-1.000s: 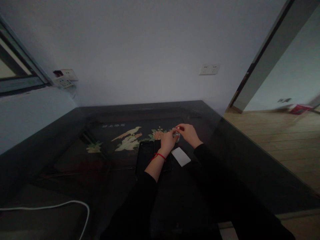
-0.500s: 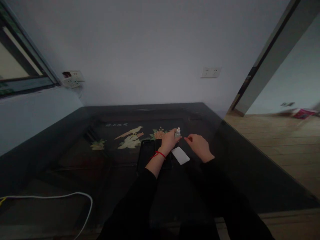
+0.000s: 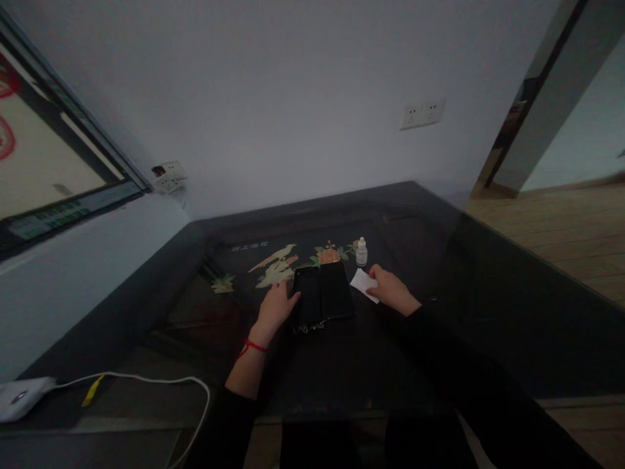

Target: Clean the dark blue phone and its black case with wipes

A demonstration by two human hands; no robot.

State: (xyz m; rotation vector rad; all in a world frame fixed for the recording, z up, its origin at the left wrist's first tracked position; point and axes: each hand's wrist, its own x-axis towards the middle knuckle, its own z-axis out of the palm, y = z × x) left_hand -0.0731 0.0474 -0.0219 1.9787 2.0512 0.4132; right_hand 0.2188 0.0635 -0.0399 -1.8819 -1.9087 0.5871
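Observation:
My left hand [image 3: 277,305], with a red string bracelet on its wrist, is at the left edge of a black phone case [image 3: 307,296]. Its thumb and fingers are apart, and nothing shows in its grasp. A small chain-like strap [image 3: 308,327] lies at the case's lower end. Right beside the case lies a flat black phone [image 3: 338,292]. My right hand [image 3: 392,293] pinches the right side of a small folded white cloth or paper [image 3: 364,284]. Behind the cloth, a small clear dropper bottle [image 3: 361,253] with a white cap stands upright.
The dark table [image 3: 303,384] bears a painted bird and flower picture [image 3: 278,267]. A white power strip [image 3: 24,397] and its cable [image 3: 156,378] lie at the front left. The wall with sockets [image 3: 422,114] rises behind, and a window [image 3: 53,137] is on the left.
My left hand has let go of the bottle, which now stands on the table, and has moved left to the case. My right hand has come down onto the white piece. The view has turned.

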